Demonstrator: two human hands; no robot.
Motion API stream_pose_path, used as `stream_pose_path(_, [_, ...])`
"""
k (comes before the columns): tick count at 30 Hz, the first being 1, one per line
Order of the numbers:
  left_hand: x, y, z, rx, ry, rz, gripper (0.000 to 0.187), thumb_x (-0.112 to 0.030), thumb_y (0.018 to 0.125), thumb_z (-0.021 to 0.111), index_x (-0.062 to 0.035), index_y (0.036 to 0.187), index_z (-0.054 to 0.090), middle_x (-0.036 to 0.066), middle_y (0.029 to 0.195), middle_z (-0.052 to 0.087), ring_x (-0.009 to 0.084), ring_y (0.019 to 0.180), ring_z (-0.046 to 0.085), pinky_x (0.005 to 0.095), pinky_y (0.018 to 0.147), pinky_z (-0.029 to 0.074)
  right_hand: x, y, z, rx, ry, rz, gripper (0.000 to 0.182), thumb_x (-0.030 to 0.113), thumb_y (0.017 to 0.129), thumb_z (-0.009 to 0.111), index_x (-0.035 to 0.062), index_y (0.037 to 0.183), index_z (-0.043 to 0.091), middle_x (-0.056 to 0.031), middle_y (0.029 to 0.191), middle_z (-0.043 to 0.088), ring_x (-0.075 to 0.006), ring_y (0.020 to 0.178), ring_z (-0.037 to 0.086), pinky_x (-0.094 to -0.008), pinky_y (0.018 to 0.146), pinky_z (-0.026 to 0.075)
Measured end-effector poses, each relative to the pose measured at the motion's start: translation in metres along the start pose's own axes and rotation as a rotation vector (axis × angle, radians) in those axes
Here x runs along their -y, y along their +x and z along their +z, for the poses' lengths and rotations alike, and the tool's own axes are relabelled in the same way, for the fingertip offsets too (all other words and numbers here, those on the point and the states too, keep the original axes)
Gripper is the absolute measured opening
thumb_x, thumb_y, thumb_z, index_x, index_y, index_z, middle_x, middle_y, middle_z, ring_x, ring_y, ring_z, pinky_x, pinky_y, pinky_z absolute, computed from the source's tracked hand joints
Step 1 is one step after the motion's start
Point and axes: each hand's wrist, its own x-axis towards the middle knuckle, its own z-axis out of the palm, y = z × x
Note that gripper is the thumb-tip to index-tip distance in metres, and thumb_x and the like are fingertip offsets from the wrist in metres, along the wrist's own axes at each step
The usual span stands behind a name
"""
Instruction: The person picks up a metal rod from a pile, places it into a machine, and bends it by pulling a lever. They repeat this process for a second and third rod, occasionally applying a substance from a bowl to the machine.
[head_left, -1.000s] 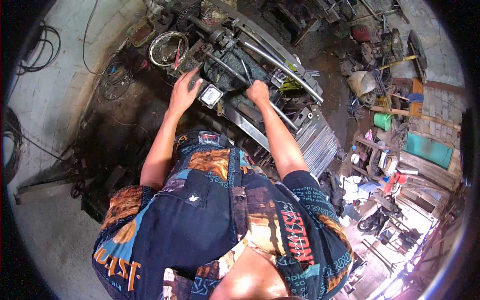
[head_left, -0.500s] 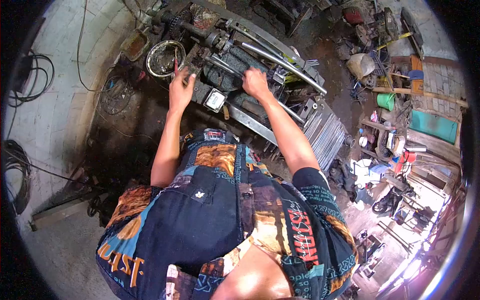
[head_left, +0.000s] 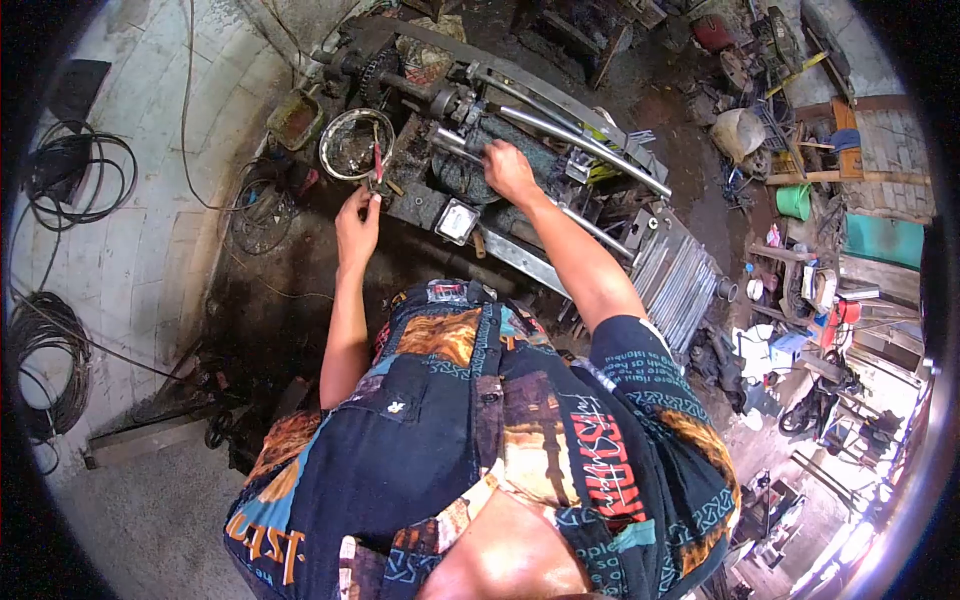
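Note:
My right hand (head_left: 511, 172) is over the machine bench, its fingers curled around the near end of a short shiny metal rod (head_left: 458, 146). Beside the round metal basin (head_left: 330, 164), my left hand (head_left: 357, 230) has its thumb and fingers drawn together. Whatever they pinch is too small to make out. A red-handled tool (head_left: 378, 160) leans in the basin, just above those fingertips. Between my hands, a small white-faced square box (head_left: 457, 221) sits on the bench edge. Dark grey metal shavings (head_left: 528, 150) lie behind my right hand.
A long polished bar (head_left: 590, 150) runs across the machine toward the right. Many thin metal rods (head_left: 680, 275) lie bundled at the bench's right end. Coiled black cable (head_left: 50, 360) rests at the left wall, and a green bucket (head_left: 793, 202) stands far right.
The view has shifted, moving the scene right and slightly down. My left hand has drawn back toward me and its fingers have come together. My right hand has moved leftward along the rod.

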Motion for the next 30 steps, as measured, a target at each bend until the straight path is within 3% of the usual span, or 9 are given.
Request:
stream_pose_path(2, [-0.004, -0.007, 0.012, 0.053, -0.097, -0.072, 0.04, -0.023, 0.095, 0.064, 0.0059, 0.122, 0.061, 0.017, 0.101, 0.071, 0.0256, 0.097, 0.069, 0.036, 0.086, 0.051, 0.014, 0.003, -0.036, -0.052, 0.027, 0.041, 0.011, 0.009, 0.083, 0.061, 0.0009, 0.088, 0.065, -0.0206, 0.091, 0.064, -0.0418, 0.088, 0.064, -0.0493, 0.078, 0.054])
stream_pose_path(5, [-0.025, -0.005, 0.016, 0.058, -0.144, -0.038, 0.045, -0.03, 0.099, 0.059, 0.0054, 0.126, 0.059, 0.017, 0.108, 0.07, 0.026, 0.102, 0.067, 0.0356, 0.09, 0.05, 0.029, 0.016, -0.075, -0.377, 0.162, 0.088, 0.02, 0.012, 0.084, 0.065, -0.0016, 0.098, 0.069, -0.0224, 0.095, 0.068, -0.0398, 0.094, 0.065, -0.045, 0.082, 0.053])
stream_pose_path(6, [-0.034, -0.002, 0.018, 0.05, -0.156, -0.009, 0.046, -0.032, 0.1, 0.057, 0.0052, 0.128, 0.058, 0.016, 0.11, 0.07, 0.0262, 0.105, 0.066, 0.035, 0.091, 0.05, 0.032, 0.018, -0.088, -0.491, 0.195, 0.118, 0.024, 0.014, 0.084, 0.069, -0.0026, 0.102, 0.071, -0.0226, 0.096, 0.07, -0.0344, 0.089, 0.069, -0.0395, 0.081, 0.053])
stream_pose_path(8, [-0.047, 0.011, 0.023, 0.075, -0.275, 0.013, 0.049, -0.034, 0.101, 0.053, 0.0043, 0.131, 0.055, 0.017, 0.116, 0.068, 0.0262, 0.109, 0.064, 0.0351, 0.094, 0.048, 0.063, 0.014, -0.143, -0.472, 0.441, 0.444, 0.025, 0.015, 0.085, 0.072, -0.0038, 0.101, 0.071, -0.0188, 0.093, 0.072, -0.0223, 0.08, 0.069, -0.0344, 0.077, 0.053])
stream_pose_path(10, [-0.074, 0.023, 0.027, 0.105, -0.392, 0.034, 0.051, -0.036, 0.103, 0.049, 0.0035, 0.135, 0.052, 0.017, 0.121, 0.066, 0.0262, 0.114, 0.062, 0.0352, 0.096, 0.047, 0.051, 0.012, -0.16, -0.668, 0.747, 0.378, 0.021, 0.01, 0.087, 0.073, -0.0045, 0.101, 0.071, -0.0087, 0.091, 0.073, -0.012, 0.076, 0.064, -0.03, 0.07, 0.053])
stream_pose_path(13, [-0.114, 0.043, 0.031, 0.108, -0.609, 0.256, 0.059, -0.043, 0.105, 0.036, -0.0006, 0.146, 0.039, 0.019, 0.134, 0.057, 0.0292, 0.124, 0.055, 0.0404, 0.103, 0.043, 0.052, -0.004, -0.194, -0.798, 1.231, 0.394, 0.016, 0.004, 0.09, 0.07, -0.0039, 0.104, 0.069, -0.0107, 0.094, 0.072, -0.0123, 0.081, 0.066, -0.0244, 0.073, 0.054])
stream_pose_path(16, [-0.166, 0.05, 0.037, 0.11, -0.716, 0.416, 0.071, -0.055, 0.103, 0.028, -0.002, 0.149, 0.033, 0.016, 0.141, 0.051, 0.0272, 0.131, 0.049, 0.0416, 0.106, 0.038, 0.059, -0.031, -0.234, -0.883, 1.513, 0.354, 0.019, 0.004, 0.09, 0.069, -0.0043, 0.107, 0.066, -0.0156, 0.103, 0.071, -0.0197, 0.09, 0.069, -0.0299, 0.079, 0.057])
stream_pose_path(21, [-0.231, 0.051, 0.046, 0.148, -1.007, 0.516, 0.089, -0.073, 0.094, 0.023, -0.006, 0.151, 0.029, 0.017, 0.144, 0.047, 0.0307, 0.134, 0.046, 0.0469, 0.107, 0.036, 0.061, -0.065, -0.255, -0.968, 1.698, 0.318, 0.018, 0.003, 0.092, 0.065, 0.0009, 0.109, 0.067, -0.0166, 0.108, 0.07, -0.0246, 0.095, 0.069, -0.0347, 0.085, 0.057])
stream_pose_path(30, [-0.29, 0.025, 0.096, 0.261, -1.19, 0.462, 0.092, -0.077, 0.091, 0.023, -0.009, 0.153, 0.027, 0.018, 0.146, 0.045, 0.0347, 0.135, 0.043, 0.0481, 0.109, 0.033, 0.035, -0.111, -0.275, -1.099, 1.816, 0.375, 0.014, 0.004, 0.093, 0.065, 0.001, 0.106, 0.067, -0.0131, 0.101, 0.071, -0.025, 0.092, 0.071, -0.0326, 0.081, 0.059])
